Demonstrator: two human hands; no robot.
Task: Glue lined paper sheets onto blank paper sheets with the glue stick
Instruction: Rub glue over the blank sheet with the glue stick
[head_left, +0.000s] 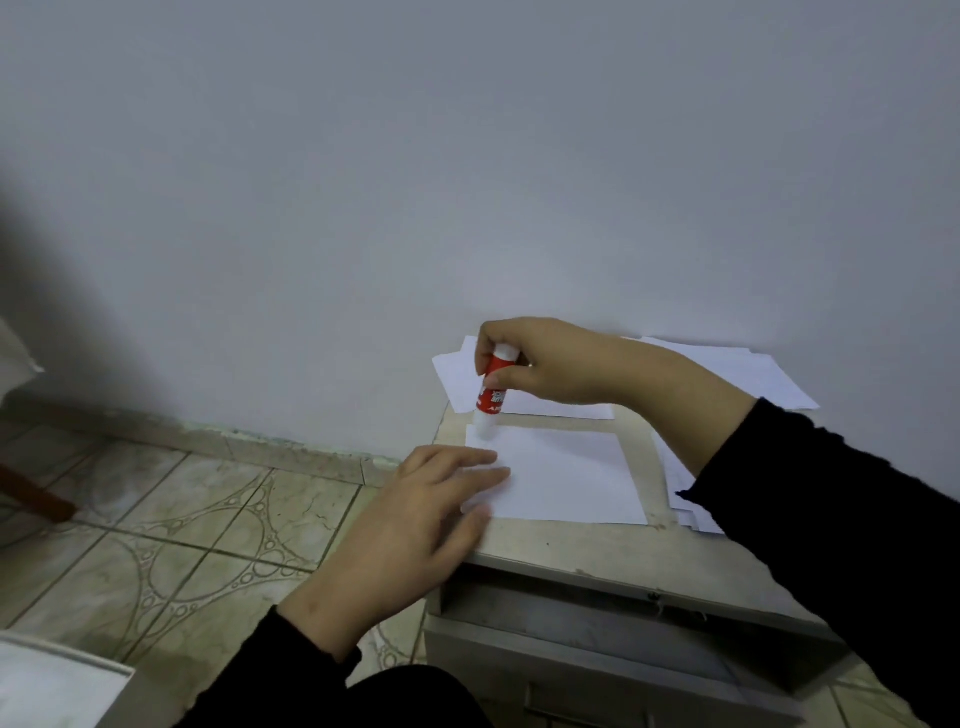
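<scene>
Red-white glue stick gripped upright, tip on smooth rectangular sheet.

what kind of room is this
Probably a room in a home, used as a makeshift craft spot: patterned floor tiles, a plain painted wall, and a small low cabinet serving as the desk for loose paper sheets.

colours and patterns, small cabinet by the wall

glue stick: red label with white lettering, white at both ends. sheet under it: plain white; far paper stack also white. cabinet top: pale beige, dull. sleeves: black. floor tiles: cream-green, looping ring-and-circle pattern, dark grout. wall: flat grey-white. far left, a reddish-brown bar.
</scene>
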